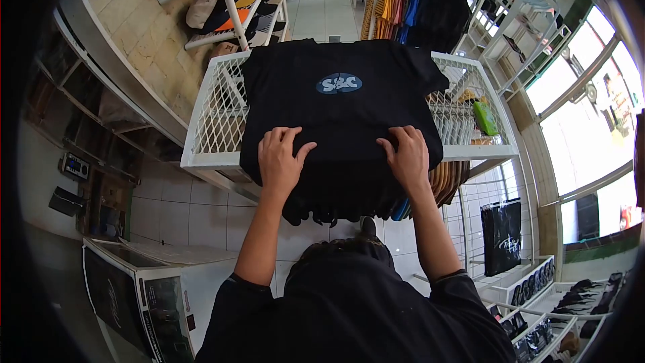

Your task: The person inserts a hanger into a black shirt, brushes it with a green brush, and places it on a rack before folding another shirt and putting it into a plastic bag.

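Observation:
A black T-shirt [336, 114] with a blue oval print lies spread over a white mesh-topped rack [213, 117], its lower part hanging over the near edge. My left hand [282, 156] rests on the shirt's lower left part, thumb apart from the bent fingers. On the lower right part lies my right hand [406, 154], its thumb pointing inward and fingers spread from it. Both palms face down on the fabric, and neither hand visibly grips it. The print sits above and between the hands.
A green item [484, 118] lies on the rack's right side. Dark clothes hang beneath the rack. Caps fill a shelf [235, 10] at upper left. Colourful shirts [396, 10] hang behind. A box-like stand [158, 289] is at lower left, and black bags [501, 236] hang at right.

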Demonstrator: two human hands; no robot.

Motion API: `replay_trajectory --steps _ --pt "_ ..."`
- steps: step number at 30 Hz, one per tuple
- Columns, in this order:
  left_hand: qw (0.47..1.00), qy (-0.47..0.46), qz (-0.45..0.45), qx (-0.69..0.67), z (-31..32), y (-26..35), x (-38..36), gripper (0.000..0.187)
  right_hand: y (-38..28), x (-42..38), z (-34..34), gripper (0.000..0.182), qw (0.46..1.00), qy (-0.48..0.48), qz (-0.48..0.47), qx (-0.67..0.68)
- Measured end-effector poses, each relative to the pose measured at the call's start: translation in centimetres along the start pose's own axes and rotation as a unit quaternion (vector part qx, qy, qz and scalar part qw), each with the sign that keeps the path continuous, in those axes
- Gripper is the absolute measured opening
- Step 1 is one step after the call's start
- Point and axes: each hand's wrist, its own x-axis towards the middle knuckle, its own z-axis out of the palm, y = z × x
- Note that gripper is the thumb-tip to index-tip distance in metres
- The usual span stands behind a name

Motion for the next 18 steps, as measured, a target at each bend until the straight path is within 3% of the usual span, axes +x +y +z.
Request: replay_trajectory --steps 4,5,6,7,9,12,14,16,18 --pt "1.000 -0.018 -0.007 0.012 -0.5 -0.9 0.7 0.063 0.7 1.3 -0.9 0.048 0.998 -0.046 0.012 -0.039" --pt "1.000 -0.016 -0.006 0.012 -0.7 -1.2 1.1 0.063 0.9 1.6 -1.1 0.060 0.996 -0.066 0.020 -0.050" --pt "1.000 -0.029 -0.005 0.009 -0.9 -1.6 1.4 0.072 1.2 2.0 -1.3 0.071 0.994 -0.086 0.027 -0.062" --pt "0.999 -0.042 -0.005 0.007 -1.1 -1.9 1.7 0.081 1.4 2.5 -1.6 0.071 0.994 -0.083 0.026 -0.062" --pt "0.999 -0.039 0.007 0.031 -1.0 -2.7 2.1 0.084 1.9 3.2 -2.0 0.088 0.988 -0.123 0.055 -0.070" --pt "0.993 0.008 0.036 0.108 0.6 -3.3 1.9 0.087 3.5 2.9 -0.4 0.097 0.992 -0.078 0.040 -0.087" --pt "0.984 0.049 0.055 0.161 1.2 -3.8 1.2 0.086 3.7 2.2 -0.4 0.091 0.994 -0.079 0.036 -0.059" --pt "0.998 0.012 0.027 0.057 0.4 -3.5 1.0 0.073 3.8 1.3 -0.7 0.084 0.996 -0.079 0.029 -0.031" --pt "0.998 0.022 0.058 0.002 -0.1 -4.7 -0.7 0.066 4.2 -1.1 -1.1 0.068 0.995 -0.088 -0.045 0.007"
